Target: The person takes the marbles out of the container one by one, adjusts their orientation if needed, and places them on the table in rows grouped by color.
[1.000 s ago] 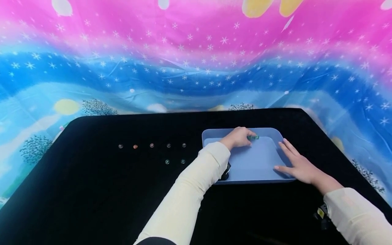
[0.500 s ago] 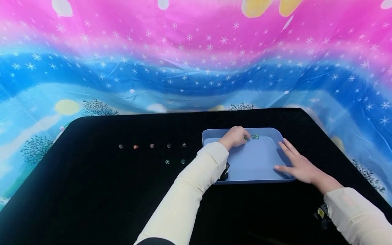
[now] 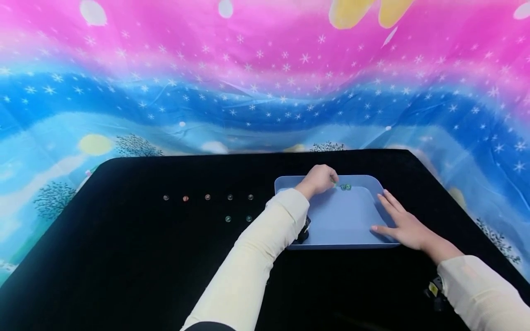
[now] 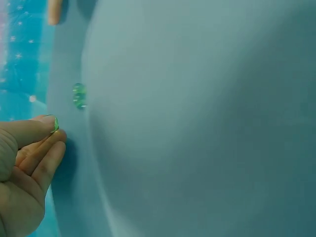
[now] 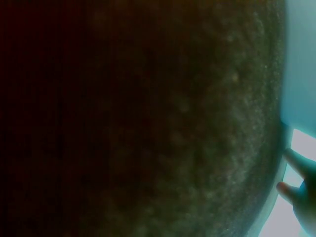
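My left hand is over the back left part of a blue-grey tray. Thumb and fingertips pinch a green glass marble, best seen in the left wrist view. Beside that hand, a few more green marbles lie close together along the tray's back side; the left wrist view shows these green marbles too. My right hand rests with spread, straight fingers on the tray's right wall. In the right wrist view, only dark fingers show at the right edge.
On the black tabletop, left of the tray, several marbles form a back row, among them an orange marble. Two greenish marbles, one of them the left marble, lie in front of it. A patterned cloth hangs behind the table.
My left hand has drawn one green marble leftward from the group and raised it slightly. The other green marbles stay by the tray's back wall. My right hand keeps its place.
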